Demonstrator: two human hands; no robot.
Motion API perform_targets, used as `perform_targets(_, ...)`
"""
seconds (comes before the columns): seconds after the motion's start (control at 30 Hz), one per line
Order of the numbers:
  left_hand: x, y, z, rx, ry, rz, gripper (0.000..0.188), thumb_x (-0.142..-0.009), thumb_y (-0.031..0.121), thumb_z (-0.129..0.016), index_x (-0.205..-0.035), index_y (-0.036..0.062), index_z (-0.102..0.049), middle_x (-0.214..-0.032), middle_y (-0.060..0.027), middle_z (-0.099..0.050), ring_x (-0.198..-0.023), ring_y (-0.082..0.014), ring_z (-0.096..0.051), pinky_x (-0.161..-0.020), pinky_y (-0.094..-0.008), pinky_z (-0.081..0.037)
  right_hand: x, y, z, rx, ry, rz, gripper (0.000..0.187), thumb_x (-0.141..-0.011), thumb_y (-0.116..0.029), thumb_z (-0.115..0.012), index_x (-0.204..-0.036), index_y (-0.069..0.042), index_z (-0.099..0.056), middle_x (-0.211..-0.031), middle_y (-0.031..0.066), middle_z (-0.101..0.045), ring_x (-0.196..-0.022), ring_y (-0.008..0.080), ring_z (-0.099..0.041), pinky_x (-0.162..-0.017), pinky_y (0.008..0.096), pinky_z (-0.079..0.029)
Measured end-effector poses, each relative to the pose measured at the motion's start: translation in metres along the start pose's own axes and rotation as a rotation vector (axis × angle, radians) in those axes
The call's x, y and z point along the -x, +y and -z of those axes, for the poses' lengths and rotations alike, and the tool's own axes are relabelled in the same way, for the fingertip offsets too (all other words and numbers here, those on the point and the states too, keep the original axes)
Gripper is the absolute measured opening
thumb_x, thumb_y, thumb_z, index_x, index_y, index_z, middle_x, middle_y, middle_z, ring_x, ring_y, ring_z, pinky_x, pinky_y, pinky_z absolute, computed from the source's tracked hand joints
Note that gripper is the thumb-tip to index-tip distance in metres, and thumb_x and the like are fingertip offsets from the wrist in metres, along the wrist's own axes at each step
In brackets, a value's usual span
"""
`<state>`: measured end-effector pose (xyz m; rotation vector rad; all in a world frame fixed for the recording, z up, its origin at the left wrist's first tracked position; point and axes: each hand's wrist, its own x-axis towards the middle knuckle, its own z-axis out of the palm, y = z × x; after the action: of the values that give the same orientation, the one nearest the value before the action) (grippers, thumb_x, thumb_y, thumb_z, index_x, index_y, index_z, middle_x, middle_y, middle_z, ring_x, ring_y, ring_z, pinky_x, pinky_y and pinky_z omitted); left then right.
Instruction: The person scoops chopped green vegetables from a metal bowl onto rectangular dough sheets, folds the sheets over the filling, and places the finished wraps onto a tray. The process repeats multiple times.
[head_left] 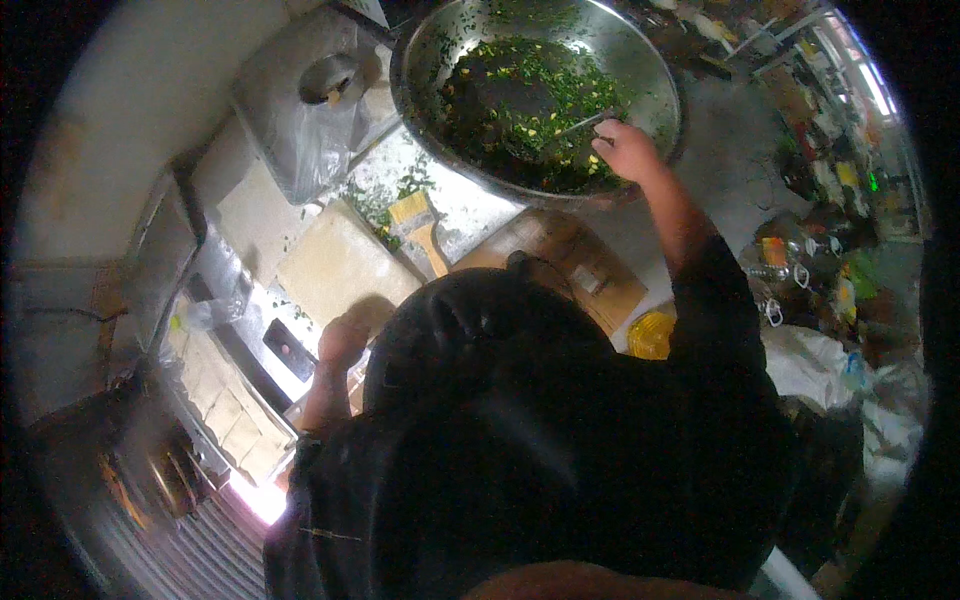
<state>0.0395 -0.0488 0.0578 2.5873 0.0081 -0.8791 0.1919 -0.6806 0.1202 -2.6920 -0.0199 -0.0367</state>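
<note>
A wide metal bowl point(672, 75) holds chopped green leaves point(545, 85) mixed with small yellow bits. Over its near right side, my right hand point(628, 150) is closed round the thin handle of a metal utensil point(582, 125), whose far end lies among the greens. My left hand point(343, 340) is down by the near corner of a beige, floury-looking square slab point(345, 262). Its fingers look curled, and whatever they may hold is hidden. Beyond the slab lies a wooden-handled brush point(420, 232) with pale bristles.
A clear plastic bag point(322, 150) and a small metal bowl point(330, 80) sit at the far left. A dark phone point(290, 348) lies near my left hand, beside a tray of pale rectangular pieces point(225, 400). A cardboard box point(570, 260) and yellow round item point(650, 334) are close to me.
</note>
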Motion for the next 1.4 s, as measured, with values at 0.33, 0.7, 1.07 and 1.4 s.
perform_targets(0.33, -0.034, 0.048, -0.052, -0.021, 0.277, 0.296, 0.056, -0.096, 0.053, -0.054, -0.105, -0.0005, -0.066, -0.107, -0.0273, -0.069, -0.104, -0.0452, -0.064, -0.091, -0.054, -0.051, -0.123, 0.06, -0.047, 0.612, -0.559, 0.091, 0.031, -0.085, -0.013, -0.069, -0.115, -0.004, -0.065, -0.121, 0.0178, -0.066, -0.116, 0.0403, -0.063, -0.095, 0.051, -0.053)
perform_targets(0.7, -0.04, 0.059, -0.041, 0.064, 0.215, 0.256, 0.049, -0.095, 0.053, -0.059, -0.12, 0.0122, -0.071, -0.119, -0.0194, -0.07, -0.114, -0.0371, -0.065, -0.096, -0.0485, -0.052, -0.107, 0.049, 0.014, 0.002, -1.063, -0.083, 0.027, -0.084, -0.023, -0.076, -0.095, -0.001, -0.065, -0.078, 0.0151, -0.067, -0.077, 0.0278, -0.069, -0.068, 0.0451, -0.055)
perform_targets(1.07, -0.065, 0.018, -0.055, -0.018, 0.119, 0.182, 0.056, -0.094, 0.057, -0.057, -0.124, 0.0112, -0.07, -0.121, -0.0202, -0.071, -0.118, -0.037, -0.065, -0.101, -0.0452, -0.049, -0.117, 0.126, 0.047, 0.449, -0.241, -0.254, 0.053, -0.093, -0.02, -0.059, -0.144, -0.009, -0.05, -0.122, 0.0246, -0.067, -0.11, 0.0457, -0.064, -0.093, 0.052, -0.053)
perform_targets(1.4, -0.071, 0.011, -0.052, 0.132, 0.098, 0.254, 0.059, -0.093, 0.056, -0.057, -0.122, 0.0064, -0.071, -0.119, -0.0232, -0.071, -0.116, -0.0374, -0.066, -0.101, -0.0445, -0.049, -0.027, 0.039, 0.042, -0.031, -0.482, 0.22, 0.056, -0.09, -0.014, -0.065, -0.144, -0.023, -0.054, -0.106, 0.0238, -0.07, -0.095, 0.0434, -0.067, -0.083, 0.0503, -0.054)
